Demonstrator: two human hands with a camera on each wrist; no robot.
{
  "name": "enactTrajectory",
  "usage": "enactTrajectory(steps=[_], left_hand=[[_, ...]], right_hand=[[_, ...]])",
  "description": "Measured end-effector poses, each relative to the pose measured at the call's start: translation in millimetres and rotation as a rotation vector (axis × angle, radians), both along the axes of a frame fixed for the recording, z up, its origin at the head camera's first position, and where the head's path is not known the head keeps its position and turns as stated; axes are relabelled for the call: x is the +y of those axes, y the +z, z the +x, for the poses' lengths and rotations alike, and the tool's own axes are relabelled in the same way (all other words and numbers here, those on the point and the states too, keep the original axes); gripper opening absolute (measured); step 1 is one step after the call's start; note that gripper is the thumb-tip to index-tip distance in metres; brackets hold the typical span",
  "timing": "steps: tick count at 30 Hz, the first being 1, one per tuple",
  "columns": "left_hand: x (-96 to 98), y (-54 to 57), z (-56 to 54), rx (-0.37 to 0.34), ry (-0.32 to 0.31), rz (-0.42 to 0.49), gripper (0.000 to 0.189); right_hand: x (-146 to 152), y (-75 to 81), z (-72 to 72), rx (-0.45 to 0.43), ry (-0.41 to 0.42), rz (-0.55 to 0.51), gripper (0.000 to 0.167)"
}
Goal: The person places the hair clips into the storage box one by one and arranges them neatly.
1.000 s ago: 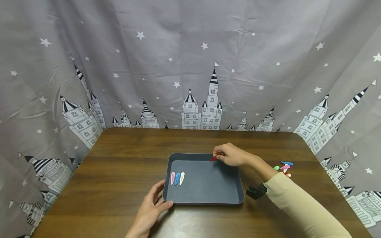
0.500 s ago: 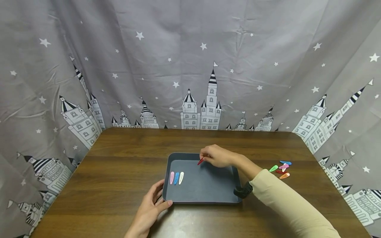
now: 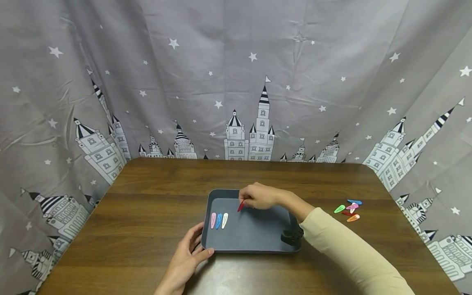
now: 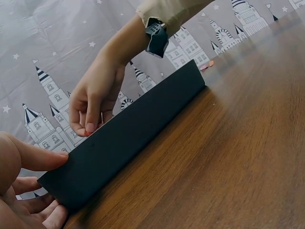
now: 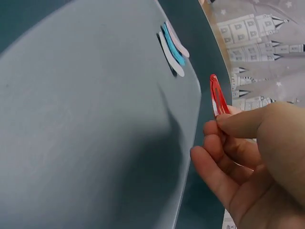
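Between thumb and fingers my right hand [image 3: 259, 196] pinches a red snap hair clip [image 5: 218, 95], held over the grey tray [image 3: 258, 241]. In the head view the clip points down and to the left. Pink [image 3: 213, 220], blue [image 3: 219, 221] and white [image 3: 225, 221] hair clips lie side by side in the tray's left part. My left hand [image 3: 188, 250] grips the tray's near left corner, thumb on the rim [image 4: 66, 155] and fingers along the outer side.
On the table [image 3: 147, 205] to the right lies a loose group of hair clips: green [image 3: 339, 209], blue [image 3: 355, 202], pink [image 3: 352, 207], orange [image 3: 353, 218] and others partly overlapped. A grey curtain [image 3: 184, 82] with castle prints hangs behind the table.
My right hand has moved left over the tray with the red hair clip, toward the three clips, and the clip has turned to point more downward. The left hand stays at the corner.
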State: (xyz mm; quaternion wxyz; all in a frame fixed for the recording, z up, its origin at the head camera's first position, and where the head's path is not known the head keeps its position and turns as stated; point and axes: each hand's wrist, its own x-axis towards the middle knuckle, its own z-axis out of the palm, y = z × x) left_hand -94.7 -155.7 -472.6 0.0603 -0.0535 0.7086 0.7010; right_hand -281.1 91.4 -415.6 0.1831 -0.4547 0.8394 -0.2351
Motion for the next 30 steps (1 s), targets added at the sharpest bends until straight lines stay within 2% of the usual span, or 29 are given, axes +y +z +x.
enactTrajectory(steps=[7,15,22,25,30], left_hand=[[-1.3,0.2,-0.9,-0.009,-0.001,-0.003,0.077],[-0.9,-0.3,-1.2,-0.005,-0.012,0.012,0.078],[-1.4,1.9,-1.2,-0.017,-0.015,0.007,0.078],[-1.1,2.2,-0.9,-0.024,-0.02,0.015,0.078],[-1.0,0.8,-0.4,-0.022,-0.028,0.037,0.078]], right_hand=[[-17,-1.2,-0.5,-0.016,0.061,0.029,0.013],[-27,-10.5,-4.1,-0.062,0.084,0.034,0.009],[-35,-18.0,-3.2,-0.071,0.124,0.081,0.009],[-39,-20.9,-1.8,-0.071,0.109,0.098,0.01],[-41,-22.3,1.6,-0.097,0.026,0.093,0.014]])
